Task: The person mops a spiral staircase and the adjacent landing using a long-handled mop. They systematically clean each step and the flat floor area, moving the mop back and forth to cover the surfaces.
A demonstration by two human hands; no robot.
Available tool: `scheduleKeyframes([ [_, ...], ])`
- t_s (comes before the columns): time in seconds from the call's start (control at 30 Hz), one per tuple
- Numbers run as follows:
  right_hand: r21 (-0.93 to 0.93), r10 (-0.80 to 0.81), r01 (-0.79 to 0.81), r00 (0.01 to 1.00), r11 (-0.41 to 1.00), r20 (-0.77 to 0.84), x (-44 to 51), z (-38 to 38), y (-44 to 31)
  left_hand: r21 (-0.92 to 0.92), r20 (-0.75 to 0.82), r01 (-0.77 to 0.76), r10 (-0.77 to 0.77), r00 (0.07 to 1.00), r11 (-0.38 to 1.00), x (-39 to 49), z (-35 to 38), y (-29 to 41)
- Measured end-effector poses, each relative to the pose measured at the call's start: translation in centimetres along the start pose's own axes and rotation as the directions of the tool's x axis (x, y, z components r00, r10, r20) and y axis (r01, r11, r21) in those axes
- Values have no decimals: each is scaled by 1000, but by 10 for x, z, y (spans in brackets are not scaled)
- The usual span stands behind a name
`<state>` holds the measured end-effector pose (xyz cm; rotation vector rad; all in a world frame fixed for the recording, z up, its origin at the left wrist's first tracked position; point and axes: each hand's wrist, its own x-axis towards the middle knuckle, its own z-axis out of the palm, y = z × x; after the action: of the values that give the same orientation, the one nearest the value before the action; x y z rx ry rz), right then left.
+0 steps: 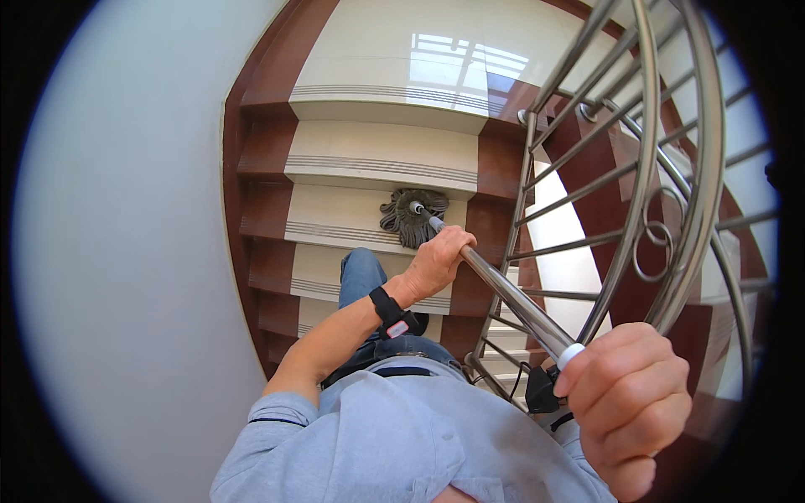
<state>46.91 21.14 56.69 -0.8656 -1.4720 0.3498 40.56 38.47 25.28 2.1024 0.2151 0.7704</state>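
Note:
A string mop with a dark grey head rests on a cream stair tread, its strands reaching the ribbed front edge. From it a shiny metal mop handle slants up towards the lower right. My left hand grips the handle's lower part, just above the grey collar. Higher up, my right hand is wrapped around the end of the handle, next to a white ring. Strands of the mop hide part of the tread beneath.
Stairs with dark red side bands climb to a glossy landing that reflects a window. A white wall borders the left. Close on the right runs a stainless-steel railing. My bent knee is over the steps below the mop.

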Motion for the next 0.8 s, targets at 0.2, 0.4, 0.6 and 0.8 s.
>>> scheduleKeyframes([
  [0.2,-66,-28,29,1000,997,5,92,1,59,-107,-134,15,-29,991,994,45,-38,-34],
  [0.4,-4,125,-125,992,992,14,198,28,115,-199,-160,84,-117,980,976,88,-98,-64],
  [0.6,-56,216,-221,974,974,-73,239,45,137,-224,-28,100,-108,994,969,110,-130,-86],
  [0.8,-22,222,-225,972,974,-77,248,40,142,-234,-34,143,-155,987,962,121,-130,-82],
])
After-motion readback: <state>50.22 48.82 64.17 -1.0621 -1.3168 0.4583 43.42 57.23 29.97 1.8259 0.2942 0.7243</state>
